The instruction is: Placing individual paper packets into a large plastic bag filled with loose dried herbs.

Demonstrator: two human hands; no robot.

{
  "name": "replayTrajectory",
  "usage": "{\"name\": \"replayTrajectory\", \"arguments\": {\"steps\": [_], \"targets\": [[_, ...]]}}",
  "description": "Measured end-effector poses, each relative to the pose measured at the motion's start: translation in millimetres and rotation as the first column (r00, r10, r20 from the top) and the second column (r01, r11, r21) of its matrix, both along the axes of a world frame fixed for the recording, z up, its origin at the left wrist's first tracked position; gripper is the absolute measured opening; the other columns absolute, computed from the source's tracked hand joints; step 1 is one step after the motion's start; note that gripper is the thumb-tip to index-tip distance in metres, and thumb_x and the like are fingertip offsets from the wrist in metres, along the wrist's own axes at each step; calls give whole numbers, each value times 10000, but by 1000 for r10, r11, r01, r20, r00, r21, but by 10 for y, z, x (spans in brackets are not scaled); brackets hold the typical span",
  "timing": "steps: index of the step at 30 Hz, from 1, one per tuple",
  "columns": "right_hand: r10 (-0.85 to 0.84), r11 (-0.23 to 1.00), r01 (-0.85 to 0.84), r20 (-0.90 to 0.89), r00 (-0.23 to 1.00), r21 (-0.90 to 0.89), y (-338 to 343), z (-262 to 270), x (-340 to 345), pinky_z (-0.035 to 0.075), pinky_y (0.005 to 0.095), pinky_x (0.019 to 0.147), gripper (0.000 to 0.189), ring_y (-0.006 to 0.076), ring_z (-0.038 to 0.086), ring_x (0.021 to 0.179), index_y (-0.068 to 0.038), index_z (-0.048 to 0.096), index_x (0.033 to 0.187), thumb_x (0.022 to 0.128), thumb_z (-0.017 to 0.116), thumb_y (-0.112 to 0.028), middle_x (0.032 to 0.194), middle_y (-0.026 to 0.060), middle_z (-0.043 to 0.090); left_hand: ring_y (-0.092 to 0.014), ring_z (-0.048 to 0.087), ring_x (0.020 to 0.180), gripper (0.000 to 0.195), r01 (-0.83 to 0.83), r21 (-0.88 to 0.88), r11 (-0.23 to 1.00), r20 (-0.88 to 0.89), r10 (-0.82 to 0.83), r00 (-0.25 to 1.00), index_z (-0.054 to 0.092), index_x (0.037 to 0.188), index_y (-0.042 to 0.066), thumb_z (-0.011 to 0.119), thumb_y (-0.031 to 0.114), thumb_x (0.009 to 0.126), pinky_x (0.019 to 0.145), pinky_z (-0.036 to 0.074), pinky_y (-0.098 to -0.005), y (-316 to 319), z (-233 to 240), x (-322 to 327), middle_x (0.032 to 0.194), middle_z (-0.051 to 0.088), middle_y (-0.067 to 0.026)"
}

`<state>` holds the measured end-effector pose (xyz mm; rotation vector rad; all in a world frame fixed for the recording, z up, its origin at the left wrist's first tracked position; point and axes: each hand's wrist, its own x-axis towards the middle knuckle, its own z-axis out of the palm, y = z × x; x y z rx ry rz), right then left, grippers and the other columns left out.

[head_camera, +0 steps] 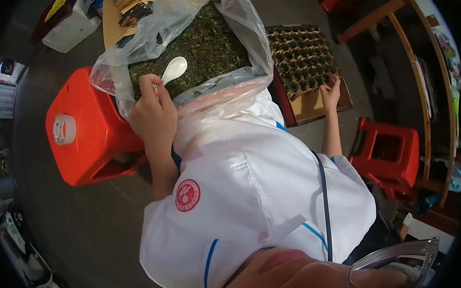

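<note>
My left hand [153, 109] grips a white spoon [175, 69] by its handle, over an opened clear plastic bag [242, 14]. Dried, crumbled green-brown leaves [204, 46] fill the bag, and the spoon's bowl looks bare. To the right, my right hand [331, 93] reaches into a shallow cardboard box [307, 107]. Its thumb and fingertips are at the nearest row of small folded paper pieces [302, 58] with dark contents, standing in several rows. I cannot tell whether the fingers pinch one of them.
A red plastic stool [92, 152] with a tape roll [65, 129] on it stands at left. Behind the bag, a carton [109, 20] holds brown and black paper pieces [137, 15]. Another red stool [387, 150] and a wooden rack [411, 53] are at right. A white foam box [71, 33] sits far left.
</note>
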<state>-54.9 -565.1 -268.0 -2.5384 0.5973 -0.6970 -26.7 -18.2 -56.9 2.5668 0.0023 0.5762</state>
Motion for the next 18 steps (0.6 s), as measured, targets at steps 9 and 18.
{"name": "replayTrajectory", "arguments": {"steps": [9,18], "targets": [[-90,964,98,-41,995,248,151,239,13,543,396,947,595,328,584,1195,-49,395,1432,896,644,21,1383,196,515,-372,653,635,99,-27,-8,1000,17,27,999,520,1045,172,544,180,949,535,448,-506,8,-6,-7,670,656,-113],[-126,986,126,-14,992,109,-1,253,58,496,388,903,499,310,592,1132,-28,506,1344,857,596,36,1267,173,562,-353,635,576,140,-11,11,1000,78,10,997,508,1027,173,588,147,915,510,430,-510,33,-59,8,615,628,-97]]}}
